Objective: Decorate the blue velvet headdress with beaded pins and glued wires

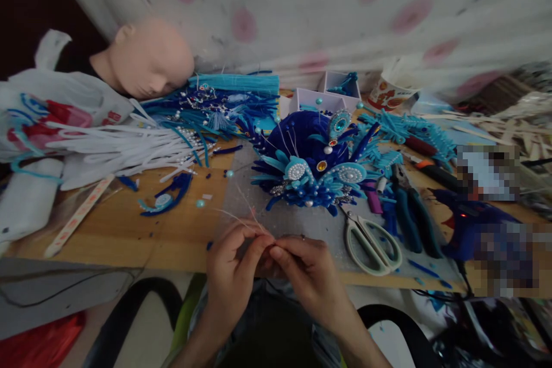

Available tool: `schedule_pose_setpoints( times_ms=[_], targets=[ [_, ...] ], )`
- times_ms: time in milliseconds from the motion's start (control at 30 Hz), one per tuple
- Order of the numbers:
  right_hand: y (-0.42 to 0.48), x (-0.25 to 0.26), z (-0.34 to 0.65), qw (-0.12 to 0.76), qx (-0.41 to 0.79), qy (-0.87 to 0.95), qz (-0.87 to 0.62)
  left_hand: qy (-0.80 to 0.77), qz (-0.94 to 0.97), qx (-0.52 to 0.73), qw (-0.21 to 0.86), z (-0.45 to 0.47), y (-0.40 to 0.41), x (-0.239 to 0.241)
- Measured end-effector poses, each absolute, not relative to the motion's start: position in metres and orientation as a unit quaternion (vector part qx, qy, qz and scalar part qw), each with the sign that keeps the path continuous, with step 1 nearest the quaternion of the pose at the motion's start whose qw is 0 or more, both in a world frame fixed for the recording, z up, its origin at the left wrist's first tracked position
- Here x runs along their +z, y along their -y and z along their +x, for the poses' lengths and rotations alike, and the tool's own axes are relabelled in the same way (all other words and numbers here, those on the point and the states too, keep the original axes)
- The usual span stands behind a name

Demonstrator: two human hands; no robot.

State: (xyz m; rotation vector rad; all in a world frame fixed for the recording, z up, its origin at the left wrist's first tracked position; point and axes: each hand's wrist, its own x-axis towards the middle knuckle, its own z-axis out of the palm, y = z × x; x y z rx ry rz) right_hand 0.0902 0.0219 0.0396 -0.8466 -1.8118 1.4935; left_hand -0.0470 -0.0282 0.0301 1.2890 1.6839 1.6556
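My left hand (236,261) and my right hand (307,271) meet at the front edge of the table, fingertips pinched together. Thin pale wires (241,213) stick up and leftward from between the left fingers. The right thumb and forefinger pinch close beside them, apparently on the same wires, whose lower ends are hidden by the fingers. Just beyond stands a blue headdress (313,167) with pearl-studded light-blue petals, an orange gem and a turquoise jewelled top. White-handled scissors (373,241) lie to the right of my right hand, their blades reaching under the headdress.
Left lie white fuzzy stems (129,146), a blue curled piece (168,201), a pale stick (80,215) and a mannequin head (149,60). On the right are pliers (414,213), a blue glue gun (478,224) with a red light and a paper cup (392,89). Beads (200,203) lie loose.
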Motion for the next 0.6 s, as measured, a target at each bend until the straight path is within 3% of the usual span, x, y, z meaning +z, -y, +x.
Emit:
schedule_pose_setpoints(
  times_ms=[333,600],
  targets=[
    [-0.015,0.028,0.086,0.363,0.376,0.8,-0.294,-0.635,0.426,0.593,0.254,-0.043,0.026,0.033],
    [-0.011,0.027,0.087,0.394,0.322,0.818,-0.268,-0.628,0.388,0.589,0.33,-0.04,0.032,0.037]
  ],
)
